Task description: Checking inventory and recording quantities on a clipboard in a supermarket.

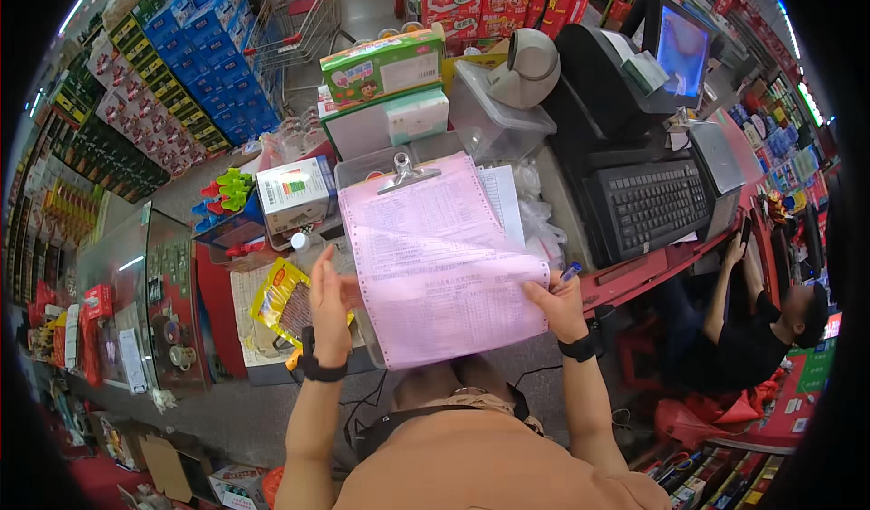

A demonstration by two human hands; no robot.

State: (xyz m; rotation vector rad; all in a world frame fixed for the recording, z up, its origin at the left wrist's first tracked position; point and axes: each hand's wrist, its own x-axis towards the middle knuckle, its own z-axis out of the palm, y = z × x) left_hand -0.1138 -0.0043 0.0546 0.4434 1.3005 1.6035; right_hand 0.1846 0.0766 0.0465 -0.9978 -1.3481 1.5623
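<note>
Pink printed forms with punched edges (455, 306) lie on a clipboard under its metal clip (403, 170); the upper sheet is folded down towards me. My right hand (561, 302) pinches the sheet's right edge between thumb and fingers, and a blue pen (569, 273) is also in that hand. At the left edge, my left hand (331, 309) is upright beside the forms, its fingers partly behind the paper's edge; whether it grips anything is unclear. White printed sheets (503, 200) show under the pink ones. Left of my left hand lies a yellow food packet (284, 299).
A keyboard (656, 200) and a grey scanner (530, 68) stand at the right. A clear plastic bin (499, 119), a green box (384, 68) and a white carton (296, 194) are beyond the clipboard. Another person (741, 333) sits at far right, holding a phone.
</note>
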